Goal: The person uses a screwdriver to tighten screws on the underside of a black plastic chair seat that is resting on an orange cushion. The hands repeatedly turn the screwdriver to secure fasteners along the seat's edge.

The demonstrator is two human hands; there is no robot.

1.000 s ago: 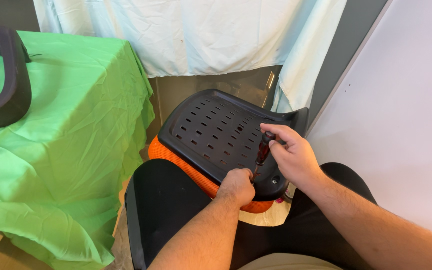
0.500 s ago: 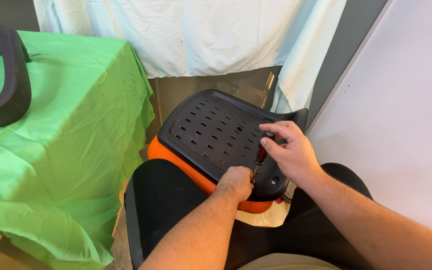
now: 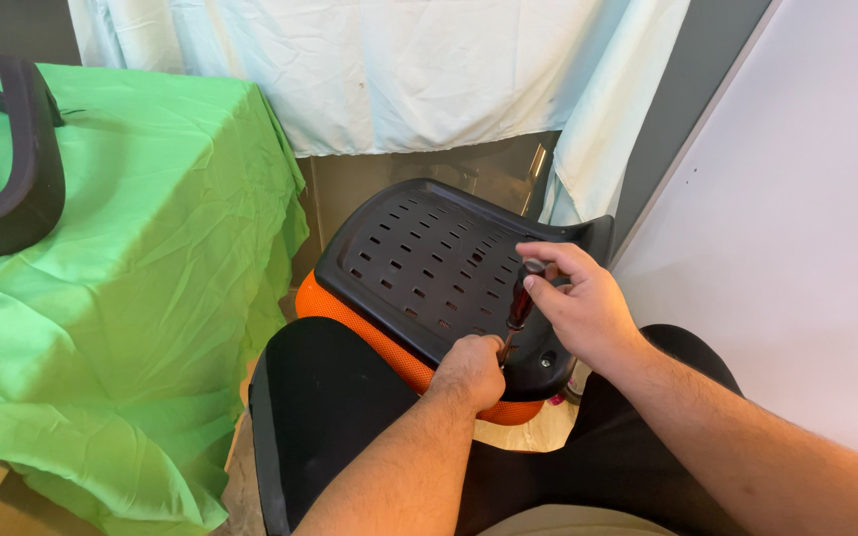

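A black perforated plastic seat pan point(image 3: 419, 263) with an orange mesh cushion point(image 3: 379, 337) under it lies upside down, tilted across my lap. My right hand point(image 3: 573, 303) holds a screwdriver point(image 3: 520, 298) with a dark red handle upright over the pan's near right corner. My left hand point(image 3: 469, 372) is closed beside the tool's tip, on the pan's near edge; what it pinches is hidden. A black chair part point(image 3: 320, 417) rests against my left knee.
A table under a wrinkled green cloth point(image 3: 141, 278) fills the left, with a black curved chair piece point(image 3: 22, 169) on it. A pale curtain point(image 3: 399, 69) hangs behind. A white wall point(image 3: 806, 228) stands close on the right.
My right hand has turned on the screwdriver handle, so the dark red handle now shows between the fingers. The left hand and seat pan stay put.
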